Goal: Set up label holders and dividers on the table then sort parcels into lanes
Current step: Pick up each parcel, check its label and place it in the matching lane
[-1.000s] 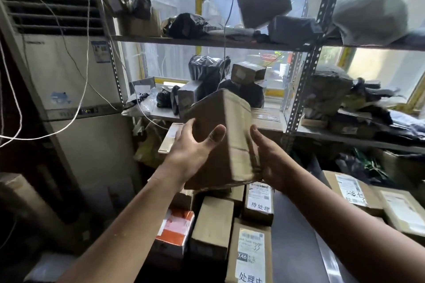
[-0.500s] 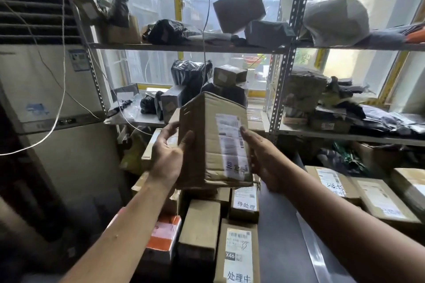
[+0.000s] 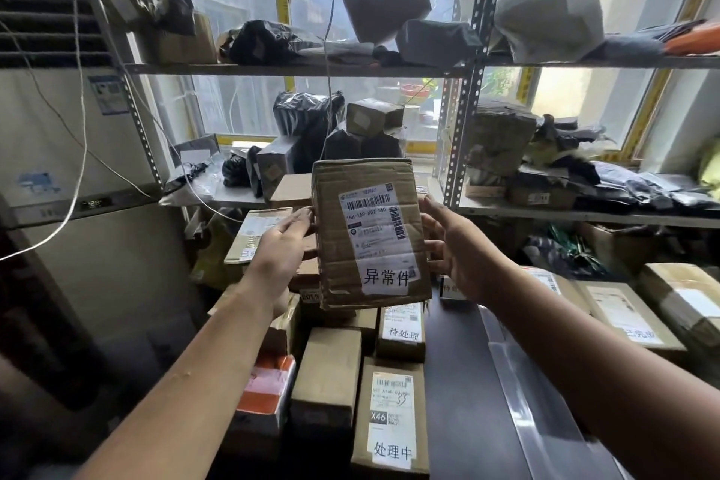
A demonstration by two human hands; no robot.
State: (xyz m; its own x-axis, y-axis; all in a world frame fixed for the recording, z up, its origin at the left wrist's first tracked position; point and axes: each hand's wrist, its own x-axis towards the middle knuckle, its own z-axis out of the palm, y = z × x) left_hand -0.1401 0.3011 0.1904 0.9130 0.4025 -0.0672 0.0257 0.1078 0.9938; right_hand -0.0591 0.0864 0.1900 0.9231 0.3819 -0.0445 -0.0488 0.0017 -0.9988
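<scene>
The person holds a cardboard parcel (image 3: 370, 234) upright in the air, above the boxes along the left edge of the desk (image 3: 456, 401). The left hand (image 3: 284, 245) grips its left edge, thumb in front and fingers curled behind. The right hand (image 3: 456, 245) is spread, its straight fingers resting against the right edge. The parcel is a flat, creased brown carton, dented at the corners and taped shut, so its contents cannot be seen. A white shipping label (image 3: 370, 222) with barcodes covers its front, and below that is a white sticker (image 3: 385, 277) reading 异常件.

Closed cartons are packed side by side on the dark, smooth desk below: one marked 处理中 (image 3: 389, 413), one marked 待处理 (image 3: 401, 327), a plain brown box (image 3: 327, 370) and an orange-and-white parcel (image 3: 269, 386). A clear, glossy plastic strip (image 3: 533, 401) runs across the desk to their right. Further flat cartons (image 3: 623, 316) with white labels lie towards the desk's right edge.

Behind stands a perforated metal rack (image 3: 463, 90). Its shelves carry crumpled black plastic bags (image 3: 265, 41), grey wrapped bundles (image 3: 545, 12) and small cardboard boxes (image 3: 370, 117). A tall white air conditioner (image 3: 58, 129) stands at the left.
</scene>
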